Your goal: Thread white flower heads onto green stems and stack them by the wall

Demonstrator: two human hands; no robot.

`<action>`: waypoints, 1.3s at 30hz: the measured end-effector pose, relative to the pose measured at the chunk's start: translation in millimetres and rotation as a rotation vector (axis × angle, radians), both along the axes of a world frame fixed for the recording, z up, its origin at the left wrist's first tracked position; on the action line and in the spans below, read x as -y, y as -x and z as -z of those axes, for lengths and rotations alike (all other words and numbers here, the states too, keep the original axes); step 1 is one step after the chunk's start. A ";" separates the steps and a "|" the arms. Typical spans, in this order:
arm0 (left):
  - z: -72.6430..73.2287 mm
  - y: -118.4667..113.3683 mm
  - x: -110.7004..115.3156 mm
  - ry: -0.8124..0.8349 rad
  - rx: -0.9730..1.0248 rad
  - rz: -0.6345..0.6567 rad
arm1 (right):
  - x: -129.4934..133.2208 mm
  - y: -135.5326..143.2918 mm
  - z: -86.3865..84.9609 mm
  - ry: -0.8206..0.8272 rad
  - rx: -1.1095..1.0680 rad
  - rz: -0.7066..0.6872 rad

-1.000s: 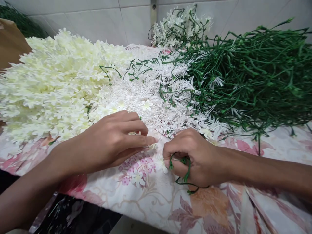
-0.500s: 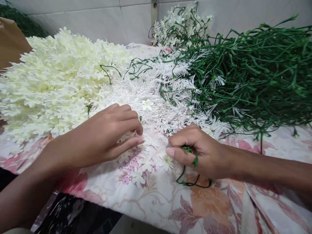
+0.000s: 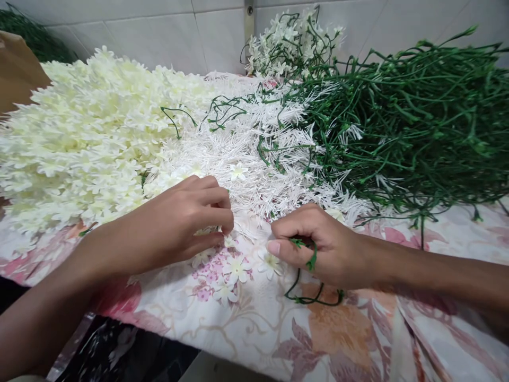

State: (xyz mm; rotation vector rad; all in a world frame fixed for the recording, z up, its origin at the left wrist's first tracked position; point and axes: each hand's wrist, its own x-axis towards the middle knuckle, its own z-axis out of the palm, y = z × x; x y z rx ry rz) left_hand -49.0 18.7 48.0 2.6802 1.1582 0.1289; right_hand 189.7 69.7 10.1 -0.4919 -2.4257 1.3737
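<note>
My right hand (image 3: 318, 241) is closed around a green stem (image 3: 312, 300), whose thin branches hang below the palm onto the floral cloth (image 3: 238, 339). To the left, my left hand (image 3: 194, 217) hovers low over the cloth with its fingers curled and pressed together; what its fingertips hold, if anything, is hidden. Between and below the hands lie several loose white blossoms (image 3: 236, 269). Behind both hands spreads a heap of thin white strands (image 3: 254, 175), with one pale blossom (image 3: 237, 171) on top.
A large mound of cream blossoms (image 3: 87, 132) fills the left side. Dark green stems (image 3: 417, 122) are piled at the right. A bunch of white flowers (image 3: 294, 45) stands against the tiled wall (image 3: 159, 42). Brown cardboard (image 3: 19, 71) sits at the far left.
The fingers of my left hand have curled in, the thumb now nearer the other fingertips. My right hand still grips the green stem, almost unmoved.
</note>
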 end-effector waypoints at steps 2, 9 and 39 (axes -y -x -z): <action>-0.2 0.1 1.5 -0.067 0.007 -0.020 | -0.2 0.1 0.4 0.021 -0.004 0.002; -3.5 2.8 6.2 -0.072 -0.074 -0.029 | -1.2 -0.6 0.7 0.069 -0.012 0.015; 16.0 -22.6 -2.2 -0.047 0.060 0.020 | -2.0 -0.9 -1.1 0.260 -0.031 0.033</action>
